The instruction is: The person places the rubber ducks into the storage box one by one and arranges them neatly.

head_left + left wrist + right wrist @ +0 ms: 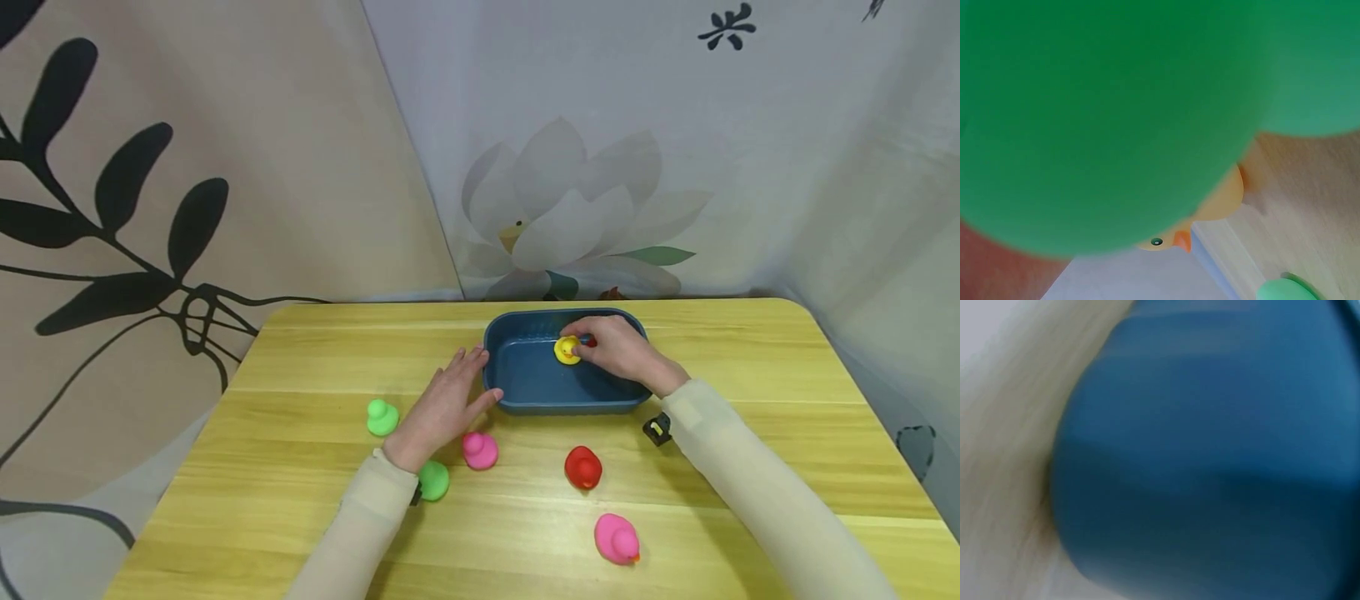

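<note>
My right hand [617,343] reaches over the right side of a dark blue rectangular tub [566,408] and pinches a small yellow rubber duck [566,351] inside it. A bit of red [591,341] shows under that hand. With fingers spread, my left hand [444,407] touches the tub's left rim. Beneath the left wrist sits a green rubber duck [433,481], which fills much of the left wrist view. Behind it there, a yellow-orange duck [1222,199] is partly hidden. The tub's outer wall [1197,437] takes up most of the right wrist view.
On the wooden table [300,500], a second green duck [382,417] lies left of my left hand and a pink duck [480,451] just right of it. A red duck [582,467] and another pink duck [618,539] lie nearer me. A printed curtain [315,167] hangs behind.
</note>
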Action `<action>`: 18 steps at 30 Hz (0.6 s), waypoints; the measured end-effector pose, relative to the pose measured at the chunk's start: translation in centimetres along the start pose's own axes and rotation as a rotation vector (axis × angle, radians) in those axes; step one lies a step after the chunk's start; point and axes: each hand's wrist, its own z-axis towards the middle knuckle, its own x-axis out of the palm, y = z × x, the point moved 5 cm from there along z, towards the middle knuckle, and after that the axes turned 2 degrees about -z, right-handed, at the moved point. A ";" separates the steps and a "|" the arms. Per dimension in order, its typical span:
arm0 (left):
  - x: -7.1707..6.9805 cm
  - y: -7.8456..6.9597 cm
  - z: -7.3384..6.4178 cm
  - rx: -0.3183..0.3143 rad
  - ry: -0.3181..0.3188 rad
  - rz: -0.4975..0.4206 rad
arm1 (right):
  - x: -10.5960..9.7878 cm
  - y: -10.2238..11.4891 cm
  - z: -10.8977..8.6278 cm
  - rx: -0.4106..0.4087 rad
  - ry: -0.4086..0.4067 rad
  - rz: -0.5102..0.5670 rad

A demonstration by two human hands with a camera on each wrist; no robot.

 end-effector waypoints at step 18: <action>0.3 0.1 0.3 0.001 -0.004 -0.009 | -2.3 3.1 -6.1 -0.064 -0.166 0.132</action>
